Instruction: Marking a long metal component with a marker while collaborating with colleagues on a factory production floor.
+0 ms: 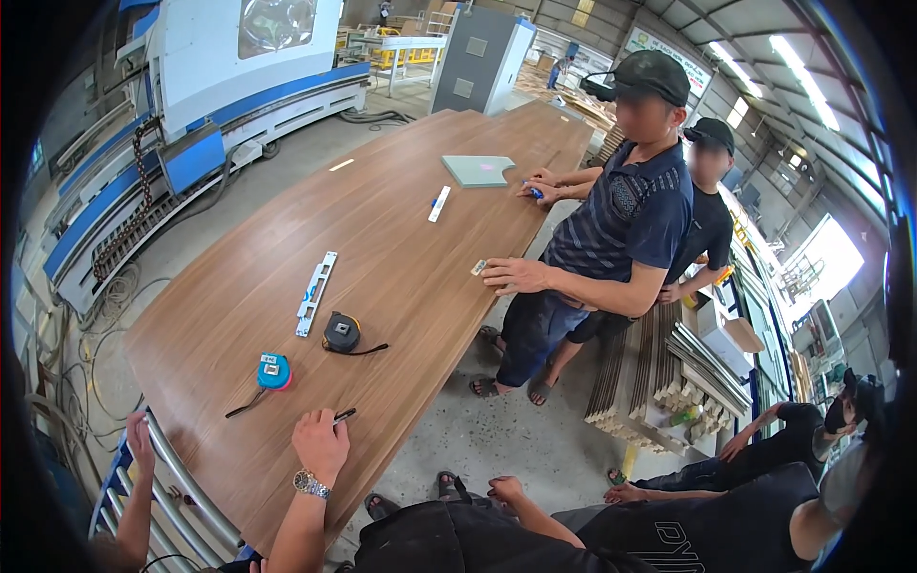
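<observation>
My left hand (pixel 320 445), with a metal watch (pixel 311 484) on its wrist, rests on the wood-grain panel (pixel 220 315). It is closed round a black pen (pixel 345 415) that points toward the panel's right edge. My right hand (pixel 506 489) hangs beside the panel in front of my dark shirt, fingers curled, with no object showing in it. Just beyond my left hand lie a teal and pink tape measure (pixel 273 371), a black tape measure (pixel 342 331) with a strap, and a white slotted strip (pixel 316 293).
Across the panel, a co-worker's hands (pixel 514 275) touch a small piece and a blue tool. A pale green plate (pixel 478 171) and a short white strip (pixel 439 204) lie farther off. Another person's hand (pixel 140 441) is by the roller rails (pixel 172 458). Stacked boards (pixel 635 392) stand right.
</observation>
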`<state>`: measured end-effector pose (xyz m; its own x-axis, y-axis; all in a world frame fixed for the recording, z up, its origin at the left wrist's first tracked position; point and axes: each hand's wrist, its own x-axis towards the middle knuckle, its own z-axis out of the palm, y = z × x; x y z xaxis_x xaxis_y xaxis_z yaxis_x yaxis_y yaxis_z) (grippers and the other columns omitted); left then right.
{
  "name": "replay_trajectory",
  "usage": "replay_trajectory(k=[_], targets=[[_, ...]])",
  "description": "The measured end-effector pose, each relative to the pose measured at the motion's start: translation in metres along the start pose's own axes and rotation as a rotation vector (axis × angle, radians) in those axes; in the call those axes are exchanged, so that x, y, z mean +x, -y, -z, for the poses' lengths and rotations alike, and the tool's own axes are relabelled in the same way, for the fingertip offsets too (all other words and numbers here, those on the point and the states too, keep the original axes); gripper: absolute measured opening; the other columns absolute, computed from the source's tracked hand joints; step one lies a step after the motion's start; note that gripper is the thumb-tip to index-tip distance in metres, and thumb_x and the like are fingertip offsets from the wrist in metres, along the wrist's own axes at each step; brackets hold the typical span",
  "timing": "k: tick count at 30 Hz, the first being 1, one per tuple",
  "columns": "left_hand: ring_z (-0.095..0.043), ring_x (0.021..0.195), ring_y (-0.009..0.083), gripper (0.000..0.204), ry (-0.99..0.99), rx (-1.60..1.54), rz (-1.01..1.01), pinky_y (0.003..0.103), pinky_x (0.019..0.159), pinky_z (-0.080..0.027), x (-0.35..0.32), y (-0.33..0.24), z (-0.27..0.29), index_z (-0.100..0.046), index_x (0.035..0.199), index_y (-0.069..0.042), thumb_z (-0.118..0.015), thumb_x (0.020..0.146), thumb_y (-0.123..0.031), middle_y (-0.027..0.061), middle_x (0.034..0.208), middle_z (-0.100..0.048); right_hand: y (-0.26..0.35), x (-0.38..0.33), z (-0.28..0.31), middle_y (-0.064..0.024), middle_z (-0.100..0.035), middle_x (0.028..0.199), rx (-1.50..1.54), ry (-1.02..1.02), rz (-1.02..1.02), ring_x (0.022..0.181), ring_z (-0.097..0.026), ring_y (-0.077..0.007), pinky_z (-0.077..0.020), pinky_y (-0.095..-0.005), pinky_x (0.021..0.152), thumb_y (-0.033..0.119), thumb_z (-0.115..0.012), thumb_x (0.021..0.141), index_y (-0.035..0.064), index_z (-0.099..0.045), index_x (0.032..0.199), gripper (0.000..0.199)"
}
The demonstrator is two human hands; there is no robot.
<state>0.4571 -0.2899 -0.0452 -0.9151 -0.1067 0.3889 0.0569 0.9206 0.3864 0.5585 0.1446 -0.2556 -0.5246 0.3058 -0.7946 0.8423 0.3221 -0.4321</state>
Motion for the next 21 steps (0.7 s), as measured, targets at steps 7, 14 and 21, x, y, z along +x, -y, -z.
replay_trajectory(k=[7, 14, 21], targets=[[-0.065, 0.087, 0.0369, 0.015, -0.001, -0.040, 0.016, 0.051, 0.075, -0.051, 0.002, 0.000, 0.000, -0.065, 0.087, -0.007, -0.073, 0.086, -0.020, 0.0138, 0.087, -0.068, -0.009, 0.006, -0.005, -0.0100, -0.082, 0.092, -0.002, -0.016, 0.012, 0.070, -0.076, -0.0191, -0.0529, -0.0338, 0.051, 0.024, -0.068, 0.094, 0.0067, -0.077, 0.115, 0.028], [-0.066, 0.087, 0.0369, 0.014, 0.006, -0.057, 0.029, 0.051, 0.075, -0.051, 0.002, 0.000, 0.000, -0.068, 0.090, -0.008, -0.074, 0.087, -0.020, 0.0134, 0.088, -0.069, -0.007, 0.011, -0.008, -0.0084, -0.080, 0.091, 0.026, 0.012, 0.028, 0.071, -0.077, -0.0197, -0.0586, -0.0347, 0.059, 0.028, -0.065, 0.091, 0.0087, -0.078, 0.113, 0.032], [-0.066, 0.085, 0.0378, 0.014, -0.012, -0.060, 0.039, 0.051, 0.073, -0.051, -0.001, 0.005, 0.002, -0.069, 0.090, -0.007, -0.074, 0.087, -0.020, 0.0143, 0.086, -0.069, -0.009, 0.019, -0.006, -0.0094, -0.079, 0.090, -0.033, 0.018, 0.016, 0.066, -0.073, -0.0204, -0.0588, -0.0347, 0.061, 0.027, -0.067, 0.090, 0.0071, -0.077, 0.113, 0.032]])
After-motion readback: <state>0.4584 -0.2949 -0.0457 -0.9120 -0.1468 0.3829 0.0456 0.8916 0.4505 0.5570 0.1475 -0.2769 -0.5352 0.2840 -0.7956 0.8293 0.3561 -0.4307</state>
